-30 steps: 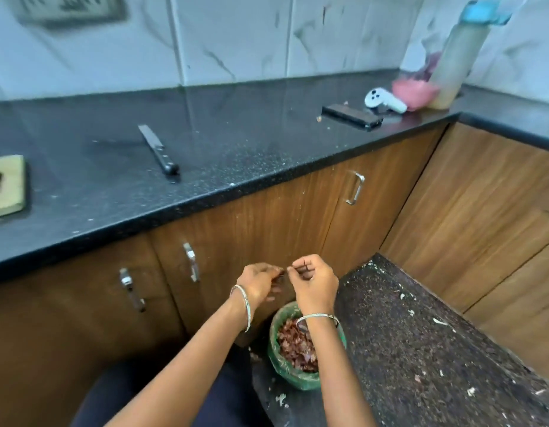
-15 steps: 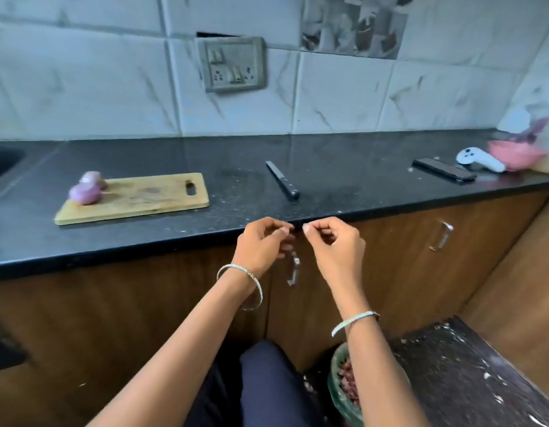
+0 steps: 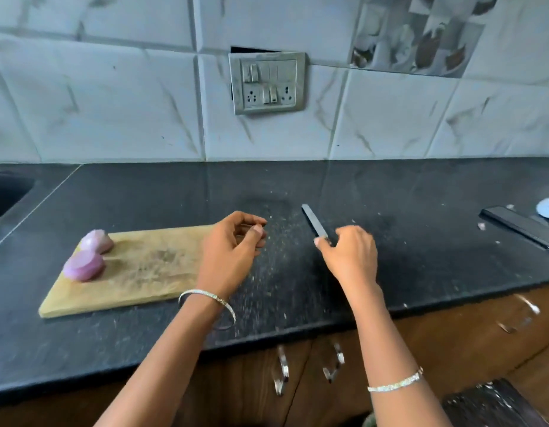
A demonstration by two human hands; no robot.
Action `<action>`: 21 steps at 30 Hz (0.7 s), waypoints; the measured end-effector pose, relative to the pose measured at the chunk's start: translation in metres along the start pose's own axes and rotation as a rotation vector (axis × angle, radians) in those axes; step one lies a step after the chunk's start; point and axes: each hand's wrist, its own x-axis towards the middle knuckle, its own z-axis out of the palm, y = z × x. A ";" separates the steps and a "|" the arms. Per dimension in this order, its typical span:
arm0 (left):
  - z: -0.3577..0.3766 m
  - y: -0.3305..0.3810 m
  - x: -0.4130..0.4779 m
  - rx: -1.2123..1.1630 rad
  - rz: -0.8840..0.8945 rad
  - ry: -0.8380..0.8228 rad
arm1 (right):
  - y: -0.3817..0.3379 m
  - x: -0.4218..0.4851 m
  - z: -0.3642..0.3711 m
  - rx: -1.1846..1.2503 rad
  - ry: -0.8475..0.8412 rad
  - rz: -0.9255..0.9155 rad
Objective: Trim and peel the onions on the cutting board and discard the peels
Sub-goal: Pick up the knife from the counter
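Head view: on the black bench (image 3: 421, 266) a knife (image 3: 313, 224) lies with its blade tip toward 11 o'clock and its handle toward 5 o'clock, hidden under the right hand (image 3: 351, 257), whose fingers (image 3: 324, 241) curl down over it; whether they grip it cannot be told. The left hand (image 3: 231, 257), loosely curled and holding nothing, hovers over the right end of the cutting board (image 3: 137, 282), with two purple onions (image 3: 84, 267) at its 9 o'clock on the board's far left, well apart from the knife.

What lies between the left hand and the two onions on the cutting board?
In the head view, only the bare, scored wood of the cutting board lies between the left hand and the onions.
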 end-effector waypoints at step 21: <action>-0.139 0.079 0.063 0.117 -0.452 0.262 | -0.104 -0.047 0.009 0.000 -0.375 -0.054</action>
